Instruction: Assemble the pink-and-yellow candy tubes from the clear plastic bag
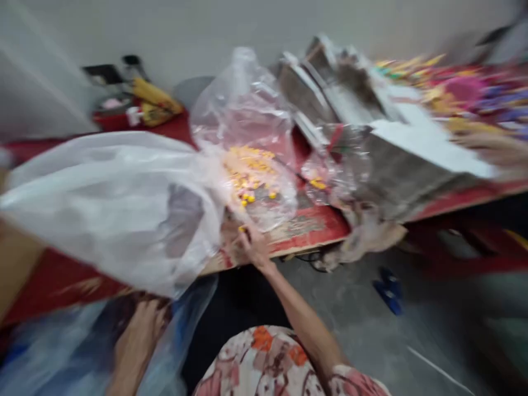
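Note:
My right hand (258, 250) is at the table's front edge, its fingers closed around a small yellow piece (242, 229). Just beyond it, a clear plastic bag (247, 104) stands on the table with many small yellow pieces (249, 173) inside its lower part. To the left lies a large white plastic sack (111, 192). Low at the left, my left hand (142, 324) reaches into a bluish clear bag (74, 341). Its fingers are curled down over dark, blurred contents, and what they hold is hidden.
Grey-and-white stacked cartons (404, 159) stand right of the bags, beside a small clear bag (319, 176). Colourful pieces (466, 91) pile up at far right, near another person's blurred arm (495, 143). Blue slippers (388, 290) lie on the floor. A cardboard box (18, 258) borders the left.

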Demonstrator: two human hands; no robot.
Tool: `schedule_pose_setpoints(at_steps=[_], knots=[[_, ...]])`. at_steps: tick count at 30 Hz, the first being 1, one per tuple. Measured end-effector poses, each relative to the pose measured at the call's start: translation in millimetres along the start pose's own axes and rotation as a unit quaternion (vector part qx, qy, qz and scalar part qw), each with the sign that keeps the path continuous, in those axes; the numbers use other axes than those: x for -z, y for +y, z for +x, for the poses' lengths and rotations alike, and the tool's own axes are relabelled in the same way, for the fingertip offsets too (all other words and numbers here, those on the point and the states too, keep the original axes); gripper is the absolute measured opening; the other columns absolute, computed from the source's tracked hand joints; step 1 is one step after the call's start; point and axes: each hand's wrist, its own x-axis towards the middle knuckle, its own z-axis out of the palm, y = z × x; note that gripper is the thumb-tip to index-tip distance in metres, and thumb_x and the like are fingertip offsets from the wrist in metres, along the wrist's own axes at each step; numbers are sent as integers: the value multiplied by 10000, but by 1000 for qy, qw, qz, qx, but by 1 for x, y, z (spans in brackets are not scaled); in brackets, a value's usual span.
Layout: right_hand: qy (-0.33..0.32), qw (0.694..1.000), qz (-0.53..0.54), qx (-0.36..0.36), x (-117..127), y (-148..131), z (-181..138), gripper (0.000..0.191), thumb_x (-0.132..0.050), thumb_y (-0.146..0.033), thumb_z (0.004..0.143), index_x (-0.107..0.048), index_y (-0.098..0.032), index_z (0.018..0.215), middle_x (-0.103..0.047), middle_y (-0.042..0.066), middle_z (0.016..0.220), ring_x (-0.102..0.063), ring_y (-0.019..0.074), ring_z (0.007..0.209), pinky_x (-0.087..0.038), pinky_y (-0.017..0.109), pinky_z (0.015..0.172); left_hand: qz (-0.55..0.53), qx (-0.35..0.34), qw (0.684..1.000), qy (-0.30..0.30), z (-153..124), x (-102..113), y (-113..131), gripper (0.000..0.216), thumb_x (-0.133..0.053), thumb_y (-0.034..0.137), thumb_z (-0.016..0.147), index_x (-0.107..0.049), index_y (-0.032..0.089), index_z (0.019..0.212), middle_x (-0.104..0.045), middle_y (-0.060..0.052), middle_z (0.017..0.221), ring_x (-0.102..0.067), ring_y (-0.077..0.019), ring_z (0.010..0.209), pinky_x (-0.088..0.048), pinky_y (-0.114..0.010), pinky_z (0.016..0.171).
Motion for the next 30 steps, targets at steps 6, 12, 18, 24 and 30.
schedule_pose_setpoints(at_steps=[6, 12, 18, 24, 30], knots=[[3, 999, 13, -46, -4, 15, -4, 596, -491, -758, 1011, -740, -218, 1059, -801, 103, 930, -753, 275, 850, -620, 430, 877, -17, 113, 992, 58, 12, 50, 41, 271, -469, 291, 1109, -698, 246, 970, -769, -101, 1072, -749, -260, 1050, -594, -352, 960], [3, 996, -12, -91, 4, -6, -7, 818, -457, -967, 909, -720, -198, 1001, -792, 110, 857, -738, 252, 740, -597, 398, 812, -131, 64, 986, 85, 149, 61, 114, 235, -546, 143, 1110, -698, 180, 1285, -759, -139, 1311, -721, -245, 1257, -568, -352, 1127], [1, 993, -31, -117, 9, -8, -10, 896, -451, -1070, 782, -701, -221, 922, -771, 110, 802, -717, 288, 745, -528, 411, 739, -105, 74, 992, 5, 194, 53, 142, 402, -419, 13, 1114, -629, 51, 1454, -708, -219, 1393, -763, -268, 1276, -569, -333, 1072], [36, 991, -76, -101, 4, -1, -4, 682, -546, -945, 766, -646, -275, 834, -658, 81, 671, -575, 259, 568, -434, 417, 578, -117, 122, 986, 12, 175, 54, 118, 257, -574, 163, 1122, -758, 59, 1270, -808, -166, 1179, -803, -261, 1187, -586, -276, 964], [-27, 988, -14, -154, 7, 14, 5, 585, -660, -877, 666, -591, -308, 784, -586, 61, 557, -558, 276, 463, -433, 438, 463, -180, 157, 970, 53, 174, 56, 94, 246, -603, 111, 1067, -801, 13, 960, -783, -183, 892, -820, -300, 923, -600, -311, 745]])
